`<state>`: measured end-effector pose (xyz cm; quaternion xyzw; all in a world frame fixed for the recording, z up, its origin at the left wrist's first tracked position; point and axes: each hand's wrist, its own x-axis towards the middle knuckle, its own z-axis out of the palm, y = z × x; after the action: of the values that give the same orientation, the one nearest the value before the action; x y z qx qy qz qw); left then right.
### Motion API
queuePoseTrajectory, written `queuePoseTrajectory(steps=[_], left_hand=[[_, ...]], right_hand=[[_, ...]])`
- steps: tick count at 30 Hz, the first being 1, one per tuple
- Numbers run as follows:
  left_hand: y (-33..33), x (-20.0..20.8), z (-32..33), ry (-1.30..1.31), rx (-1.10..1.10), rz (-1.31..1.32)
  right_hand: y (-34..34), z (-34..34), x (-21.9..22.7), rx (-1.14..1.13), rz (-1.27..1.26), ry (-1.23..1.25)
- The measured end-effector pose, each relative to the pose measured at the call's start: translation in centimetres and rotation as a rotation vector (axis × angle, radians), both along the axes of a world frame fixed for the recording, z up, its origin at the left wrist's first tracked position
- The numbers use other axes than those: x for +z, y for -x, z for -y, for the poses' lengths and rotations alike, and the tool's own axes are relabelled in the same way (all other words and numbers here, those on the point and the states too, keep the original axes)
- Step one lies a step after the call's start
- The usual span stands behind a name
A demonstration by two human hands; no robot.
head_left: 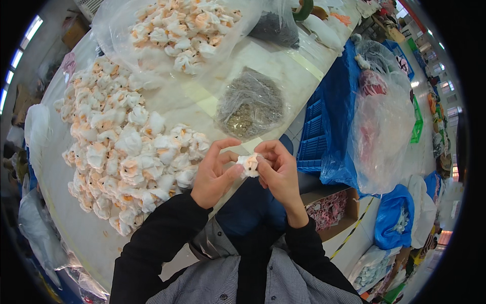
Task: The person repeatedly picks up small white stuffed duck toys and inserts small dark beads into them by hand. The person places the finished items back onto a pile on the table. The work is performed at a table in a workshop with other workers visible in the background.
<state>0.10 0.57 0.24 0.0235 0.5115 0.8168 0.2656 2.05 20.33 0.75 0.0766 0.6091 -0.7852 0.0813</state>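
Observation:
A small white and peach plush piece (249, 164) with a dark dot on it is pinched at the table's near edge, above my lap. My right hand (281, 171) grips it from the right, thumb and fingers closed on its side. From the left, my left hand (215, 172) holds the same piece, its thumb and fingertips pressed at its edge. Just left of my left hand spreads a big heap of similar plush pieces (124, 147). Beyond my hands lies a clear plastic bag (250, 104) of small brownish-grey bits.
A large clear bag of more plush pieces (185, 30) rests at the table's far side, near a dark-filled bag (276, 28). To the right stand blue crates (310, 134), a filled clear bag (382, 137) and a cardboard box of pink scraps (329, 210).

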Motion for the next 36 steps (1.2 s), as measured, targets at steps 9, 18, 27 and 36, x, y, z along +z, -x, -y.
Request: queuePoseTrajectory(steps=[9, 18, 27, 36], left_hand=[[-0.4, 0.4, -0.2, -0.065, -0.060, 0.030], [-0.6, 0.3, -0.1, 0.009, -0.029, -0.043], [-1.3, -0.1, -0.5, 0.500, 0.202, -0.453], [-0.5, 0.6, -0.1, 0.771, 0.149, -0.847]], right_hand=[[-0.6, 0.7, -0.6, -0.012, -0.090, -0.113], [-0.7, 2.0, -1.1, -0.130, -0.094, -0.221], [-1.0, 3.3, 0.1, -0.183, -0.666, -0.871], [-0.9, 2.7, -0.2, -0.131, -0.579, -0.735]])
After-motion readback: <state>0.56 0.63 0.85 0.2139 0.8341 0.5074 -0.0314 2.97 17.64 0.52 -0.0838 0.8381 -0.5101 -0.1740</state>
